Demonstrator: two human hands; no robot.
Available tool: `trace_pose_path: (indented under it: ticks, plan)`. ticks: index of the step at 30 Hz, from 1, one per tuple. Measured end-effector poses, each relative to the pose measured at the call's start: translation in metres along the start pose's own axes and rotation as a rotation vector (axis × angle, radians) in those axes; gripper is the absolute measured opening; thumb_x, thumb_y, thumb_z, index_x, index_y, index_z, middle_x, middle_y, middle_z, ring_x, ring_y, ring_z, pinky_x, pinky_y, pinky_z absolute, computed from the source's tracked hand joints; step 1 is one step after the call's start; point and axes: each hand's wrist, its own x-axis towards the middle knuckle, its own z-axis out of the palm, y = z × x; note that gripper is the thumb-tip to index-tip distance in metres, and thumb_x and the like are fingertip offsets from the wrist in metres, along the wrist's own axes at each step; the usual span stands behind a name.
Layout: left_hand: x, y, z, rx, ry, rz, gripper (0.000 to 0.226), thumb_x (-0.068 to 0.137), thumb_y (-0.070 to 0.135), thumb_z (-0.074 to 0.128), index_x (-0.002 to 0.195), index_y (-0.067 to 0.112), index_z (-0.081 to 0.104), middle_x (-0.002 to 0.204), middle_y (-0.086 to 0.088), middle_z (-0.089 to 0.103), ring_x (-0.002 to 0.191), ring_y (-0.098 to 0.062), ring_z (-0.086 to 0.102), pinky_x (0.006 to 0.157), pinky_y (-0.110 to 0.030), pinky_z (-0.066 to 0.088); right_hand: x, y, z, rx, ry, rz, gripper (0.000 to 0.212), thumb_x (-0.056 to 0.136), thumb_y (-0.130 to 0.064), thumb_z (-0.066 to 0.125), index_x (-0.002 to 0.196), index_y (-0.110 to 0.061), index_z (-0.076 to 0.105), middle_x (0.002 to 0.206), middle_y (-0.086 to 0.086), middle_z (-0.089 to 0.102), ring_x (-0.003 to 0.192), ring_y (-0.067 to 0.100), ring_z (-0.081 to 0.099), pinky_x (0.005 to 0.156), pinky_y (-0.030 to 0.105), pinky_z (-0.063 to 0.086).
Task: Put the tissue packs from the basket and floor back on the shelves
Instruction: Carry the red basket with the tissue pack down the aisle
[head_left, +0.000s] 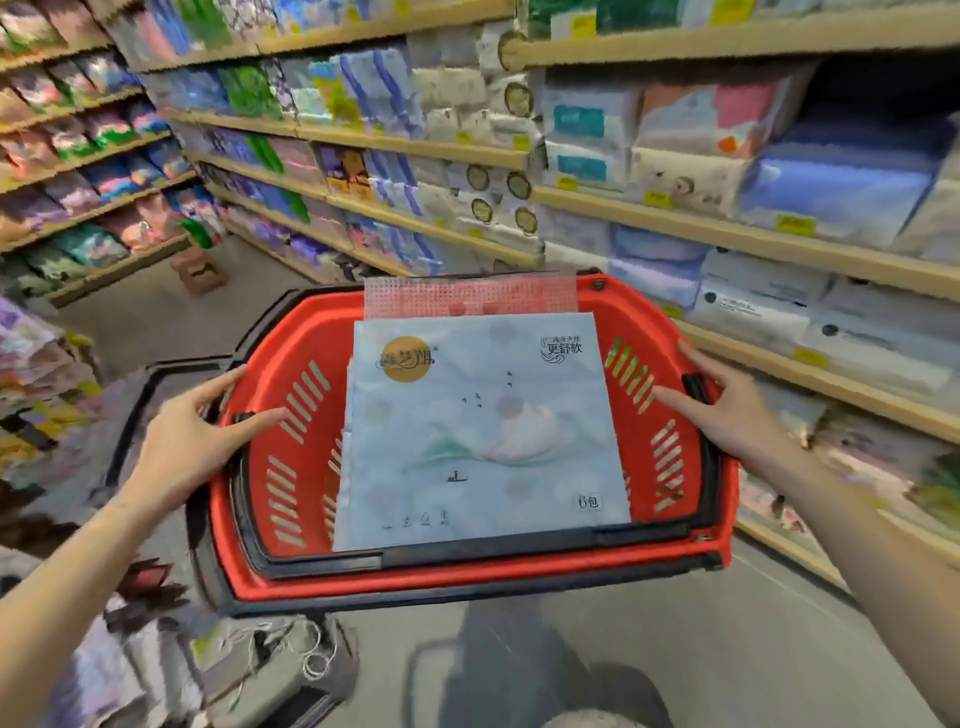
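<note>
Shop aisle, stocked shelves (727, 234) right and ahead. Red basket (467, 577) mid-aisle; pale blue tissue pack (480, 431) lying flat inside, filling centre. Left hand (195, 441) spread wide on left rim; right hand (722, 405) spread wide on right rim.

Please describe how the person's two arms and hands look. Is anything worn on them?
The left hand and the right hand are both bare: no gloves, rings, watch or bracelet can be seen. Both forearms are also uncovered as far as the picture edges, with no sleeve in view. The fingers are slender, with short nails and no visible polish.
</note>
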Motion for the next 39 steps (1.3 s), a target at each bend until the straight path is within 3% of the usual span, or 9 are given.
trace_pose_path:
  ticks: [8,13,18,22,28,30,33,37,39]
  plan:
    - [0.134,0.008,0.094,-0.015,-0.234,0.133,0.07,0.057,0.054,0.08,0.121,0.05,0.05,0.1,0.005,0.068,0.088,-0.009,0.063,0.082,-0.035,0.05,0.028,0.04,-0.001,-0.099,0.23,0.162,0.069,0.075,-0.019,0.072,0.137,-0.016,0.039,0.116,-0.007,0.052,0.102,0.006,0.052,0.069,-0.005,0.035]
    - [0.192,0.02,0.16,-0.05,-0.365,0.124,0.07,0.064,0.037,0.08,0.126,0.043,0.048,0.1,-0.001,0.067,0.075,0.0,0.06,0.067,-0.023,0.047,0.047,0.061,-0.001,-0.063,0.289,0.274,0.078,0.069,-0.035,0.072,0.138,-0.018,0.039,0.13,-0.003,0.051,0.114,0.011,0.052,0.094,0.025,0.042]
    - [0.244,0.027,0.213,-0.041,-0.486,0.161,0.071,0.063,0.044,0.079,0.125,0.046,0.046,0.104,-0.003,0.067,0.084,-0.016,0.066,0.081,-0.038,0.054,0.052,0.072,0.002,-0.079,0.372,0.36,0.076,0.071,-0.029,0.073,0.138,-0.02,0.039,0.124,-0.008,0.05,0.107,0.007,0.054,0.091,0.025,0.044]
    - [0.276,0.032,0.252,-0.014,-0.589,0.204,0.074,0.068,0.036,0.078,0.135,0.032,0.045,0.104,-0.002,0.064,0.087,-0.017,0.063,0.079,-0.034,0.05,0.051,0.089,0.013,-0.067,0.411,0.461,0.081,0.071,-0.022,0.076,0.14,-0.024,0.035,0.115,-0.011,0.056,0.081,-0.02,0.056,0.066,-0.001,0.043]
    - [0.33,0.021,0.31,0.019,-0.734,0.255,0.075,0.07,0.031,0.077,0.136,0.035,0.041,0.122,-0.005,0.061,0.105,-0.019,0.059,0.089,-0.037,0.048,0.058,0.108,0.054,-0.084,0.511,0.607,0.088,0.065,-0.024,0.079,0.14,-0.033,0.033,0.114,-0.01,0.06,0.084,-0.014,0.059,0.081,0.021,0.05]
    - [0.345,0.015,0.331,-0.003,-0.775,0.252,0.071,0.068,0.035,0.077,0.127,0.048,0.04,0.112,-0.002,0.065,0.092,-0.011,0.063,0.083,-0.031,0.051,0.064,0.121,0.071,-0.051,0.536,0.634,0.09,0.064,-0.02,0.08,0.14,-0.032,0.033,0.107,-0.017,0.059,0.08,-0.019,0.059,0.081,0.023,0.051]
    - [0.366,0.005,0.369,-0.008,-0.816,0.242,0.065,0.064,0.037,0.076,0.11,0.061,0.036,0.092,0.01,0.062,0.072,0.004,0.058,0.064,-0.014,0.05,0.077,0.151,0.091,-0.01,0.573,0.667,0.095,0.056,-0.027,0.079,0.139,-0.028,0.035,0.111,-0.02,0.056,0.086,-0.019,0.058,0.074,0.006,0.049]
    - [0.387,-0.025,0.439,-0.004,-0.808,0.261,0.068,0.061,0.039,0.078,0.106,0.07,0.037,0.099,0.004,0.063,0.09,-0.018,0.062,0.086,-0.041,0.052,0.096,0.216,0.114,0.001,0.606,0.708,0.106,0.042,-0.062,0.079,0.136,-0.038,0.036,0.109,-0.025,0.057,0.089,-0.012,0.062,0.07,0.007,0.05]
    - [0.397,-0.047,0.482,0.017,-0.798,0.276,0.071,0.059,0.047,0.078,0.111,0.07,0.036,0.103,0.0,0.066,0.097,-0.022,0.063,0.089,-0.046,0.05,0.105,0.257,0.125,-0.004,0.596,0.736,0.099,0.049,-0.051,0.08,0.136,-0.04,0.034,0.106,-0.019,0.061,0.083,-0.01,0.064,0.064,0.009,0.052]
